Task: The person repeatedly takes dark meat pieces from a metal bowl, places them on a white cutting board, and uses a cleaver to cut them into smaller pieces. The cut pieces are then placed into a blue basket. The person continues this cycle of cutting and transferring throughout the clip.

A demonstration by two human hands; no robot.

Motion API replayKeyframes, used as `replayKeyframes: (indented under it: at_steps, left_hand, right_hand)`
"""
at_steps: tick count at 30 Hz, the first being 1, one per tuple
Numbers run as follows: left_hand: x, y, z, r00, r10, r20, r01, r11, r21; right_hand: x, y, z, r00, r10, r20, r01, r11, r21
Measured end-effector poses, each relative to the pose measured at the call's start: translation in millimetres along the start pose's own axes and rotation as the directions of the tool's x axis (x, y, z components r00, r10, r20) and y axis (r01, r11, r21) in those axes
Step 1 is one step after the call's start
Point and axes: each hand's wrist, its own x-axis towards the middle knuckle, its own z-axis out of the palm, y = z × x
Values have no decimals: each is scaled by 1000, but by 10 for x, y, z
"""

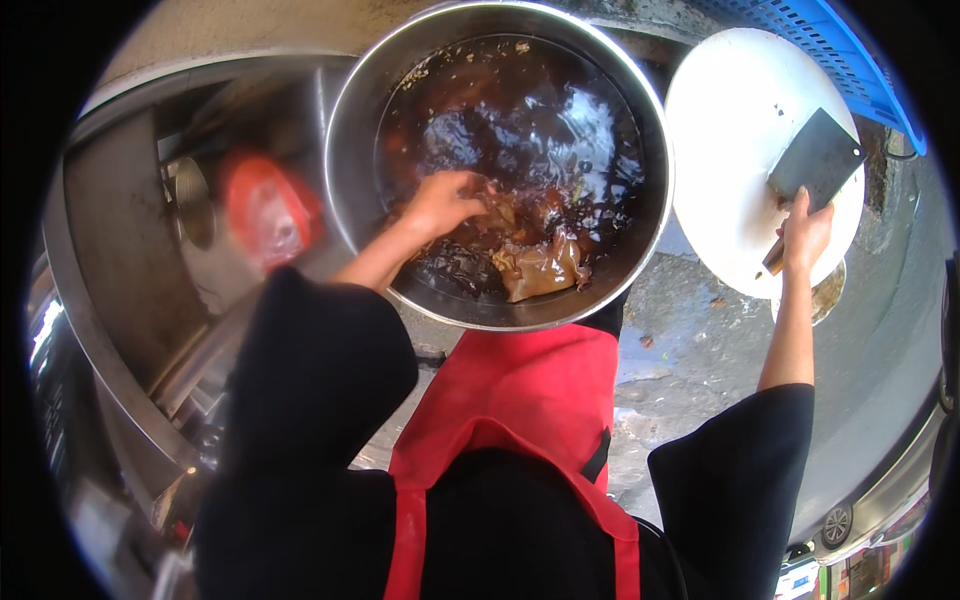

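A large round steel pot (349, 142) of dark brown liquid stands before me. My left hand (448, 202) is over its near left part, fingers bent and touching wet brown pieces at the surface; whether it grips one I cannot tell. A glossy brown chunk, probably cooked meat (541, 271), breaks the surface to the right of that hand, near the pot's front wall. To the right of the pot, my right hand (806, 229) holds a cleaver (814, 159) by its handle. The broad dark blade is over a round white board (727, 127).
A blue perforated plastic basket (840, 60) is at the upper right. Left of the pot a blurred red plastic bag (270, 210) lies by a metal-edged counter (112, 375). Under the white board, a round container (829, 294) partly shows. Wet grey ground (675, 330) lies below.
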Motion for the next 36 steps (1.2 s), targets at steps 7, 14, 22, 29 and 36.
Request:
replayKeyframes:
  at_steps: [7,14,22,29,36]
  left_hand:
    - [110,35,-573,996,-83,-11,76,951,-298]
    - [266,328,-902,813,370,-449,-65,824,563]
    - [73,378,163,908,-253,-333,348,900,264]
    - [678,139,493,799,-413,-437,492,867,80]
    - [-117,421,140,887,-104,-451,188,971,146]
  right_hand:
    - [20,33,2,1000,29,6,-29,999,17]
    - [1,4,2,1000,15,-4,-15,999,33]
    - [-9,93,32,1000,29,-6,-29,996,85]
    - [-17,109,31,999,46,3,-46,989,142]
    - [-42,129,43,999,12,-32,-4,973,232]
